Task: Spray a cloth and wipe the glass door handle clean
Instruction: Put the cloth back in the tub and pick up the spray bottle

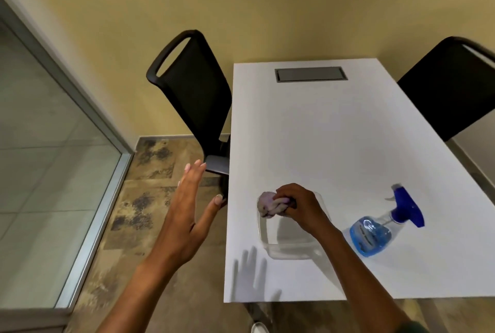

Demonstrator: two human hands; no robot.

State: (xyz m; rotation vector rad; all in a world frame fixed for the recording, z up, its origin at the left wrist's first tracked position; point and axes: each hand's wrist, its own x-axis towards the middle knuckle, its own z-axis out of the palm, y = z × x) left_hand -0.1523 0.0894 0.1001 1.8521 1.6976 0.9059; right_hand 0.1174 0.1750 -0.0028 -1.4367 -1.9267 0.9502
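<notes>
Right hand (300, 205) clamped around a bunched pale cloth (267, 205), fingers curled over it, above the far-left corner of a clear tub (270, 247) on the white table (334, 129). Cannot tell whether cloth touches the tub rim or hangs just over it; tub walls nearly see-through and hard to trace, right side hidden behind the wrist. Left hand (187, 215) off the table's left edge, flat and wide apart, holding nothing, hovering over the mottled floor (134, 198). Soft shadow of spread fingers lying on the table's near-left corner. Spray bottle (380, 228) on the table right of the tub, apart from it, lying tilted with blue trigger head pointing away, blue liquid pooled in the lower body; label unreadable. Grey hatch (310, 74) set into the table's far end. 2 black chairs: 1 chair (192, 91) at the table's left side, seat mostly hidden; second chair (450, 89) at the right, cut off by the frame edge. Glass panel (40, 158) with metal frame well left of the table; no handle visible on it. Toe of a white shoe (258, 328) below the table's near edge, cut off.
</notes>
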